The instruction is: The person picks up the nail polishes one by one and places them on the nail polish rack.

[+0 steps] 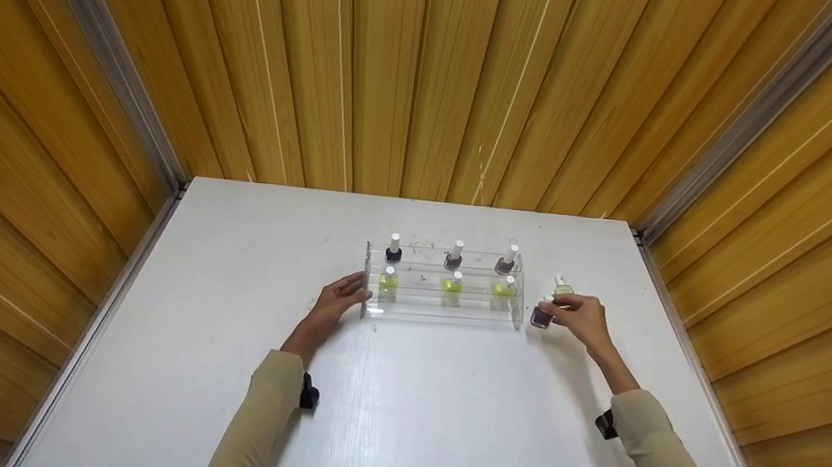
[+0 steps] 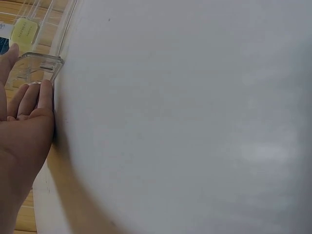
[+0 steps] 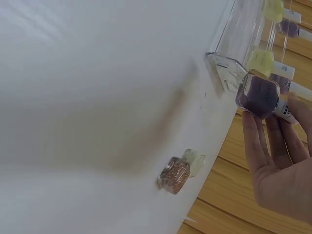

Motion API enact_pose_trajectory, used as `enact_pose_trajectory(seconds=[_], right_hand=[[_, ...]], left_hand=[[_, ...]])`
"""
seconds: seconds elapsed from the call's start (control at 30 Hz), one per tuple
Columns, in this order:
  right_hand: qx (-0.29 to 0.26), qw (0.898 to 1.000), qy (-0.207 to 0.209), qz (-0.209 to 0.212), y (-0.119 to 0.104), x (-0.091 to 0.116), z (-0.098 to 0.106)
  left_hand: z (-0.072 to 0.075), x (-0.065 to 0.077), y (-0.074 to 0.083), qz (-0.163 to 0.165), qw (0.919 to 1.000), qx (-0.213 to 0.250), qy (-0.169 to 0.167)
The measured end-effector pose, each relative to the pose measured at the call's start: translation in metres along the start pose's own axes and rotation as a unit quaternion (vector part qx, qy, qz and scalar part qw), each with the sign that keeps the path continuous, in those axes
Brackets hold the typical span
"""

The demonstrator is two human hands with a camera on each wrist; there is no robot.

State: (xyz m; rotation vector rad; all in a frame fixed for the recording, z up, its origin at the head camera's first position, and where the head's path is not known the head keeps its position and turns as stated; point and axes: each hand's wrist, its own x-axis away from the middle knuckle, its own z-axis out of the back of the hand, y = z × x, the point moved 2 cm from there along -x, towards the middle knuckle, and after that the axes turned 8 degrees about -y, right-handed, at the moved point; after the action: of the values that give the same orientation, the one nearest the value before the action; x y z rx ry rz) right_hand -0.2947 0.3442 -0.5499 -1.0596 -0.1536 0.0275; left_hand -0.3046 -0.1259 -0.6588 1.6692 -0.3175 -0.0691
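My right hand (image 1: 584,320) pinches a dark purple nail polish bottle (image 3: 259,95) by its white cap, just off the right end of a clear stepped display rack (image 1: 447,312). At the rack's left end is my left hand (image 1: 337,300), thumb over the end panel's edge and fingers against its outside. On the rack's back step stand a near-black bottle (image 1: 393,254) and two mauve ones (image 1: 454,260). Three yellow bottles (image 1: 452,286) line the step in front. Each has a white cap.
Beside the right hand, a pale yellow-green bottle (image 3: 196,162) and a glittery copper bottle (image 3: 174,175) stand on the white table (image 1: 418,409); the hand hides the copper one in the head view. Wood-patterned walls (image 1: 383,77) enclose the table's back and sides.
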Motion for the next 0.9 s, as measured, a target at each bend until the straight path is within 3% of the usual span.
enact_pose_trajectory(seconds=[0.5,0.67,0.9], right_hand=[[0.011,1.0,-0.005,0.028,-0.032,-0.009,-0.034],[-0.034,0.997,-0.03,0.055,-0.041,-0.015,-0.054],[-0.016,0.994,-0.06,0.093,-0.064,-0.025,-0.083]], left_hand=[[-0.002,0.001,0.002,0.0,0.9999,-0.009,0.005],[-0.001,0.003,0.001,0.011,0.9999,0.003,0.001],[-0.002,0.001,0.003,0.017,0.9999,0.0,0.001]])
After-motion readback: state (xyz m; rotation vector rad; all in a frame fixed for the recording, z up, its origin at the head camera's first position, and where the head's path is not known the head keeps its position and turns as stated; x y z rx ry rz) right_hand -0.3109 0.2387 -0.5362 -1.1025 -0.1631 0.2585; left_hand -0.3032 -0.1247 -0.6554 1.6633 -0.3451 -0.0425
